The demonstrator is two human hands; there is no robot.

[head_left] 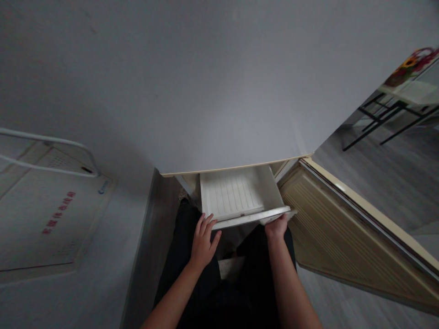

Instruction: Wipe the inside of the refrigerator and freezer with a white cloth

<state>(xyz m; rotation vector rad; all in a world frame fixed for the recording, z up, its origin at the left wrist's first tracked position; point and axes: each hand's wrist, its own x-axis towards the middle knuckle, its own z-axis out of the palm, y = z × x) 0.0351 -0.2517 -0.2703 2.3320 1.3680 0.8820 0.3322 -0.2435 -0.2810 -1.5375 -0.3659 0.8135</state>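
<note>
Left hand (205, 242) has a loose grip, fingers spread, with the tips at the near left corner of a white drawer (236, 192). Right hand (276, 227) is curled in at the near right end of the drawer front, up against some thin pale piece (291, 214). Could be cloth, could be plastic, and the fingers are hidden, so I can't tell if that grip is really pinching it.

Drawer's slid partway out toward the person, ribbed bottom showing, dark-trousered legs (185, 242) on either side. Big grey panel (233, 91) looms right above it. A door (343, 228) with a yellowish ribbed inside hangs open on the right. Over on the left wall there's a pale box cover (37, 219) with red lettering, and far right, flowers (409, 64) on a dark-legged worktop (420, 92).
</note>
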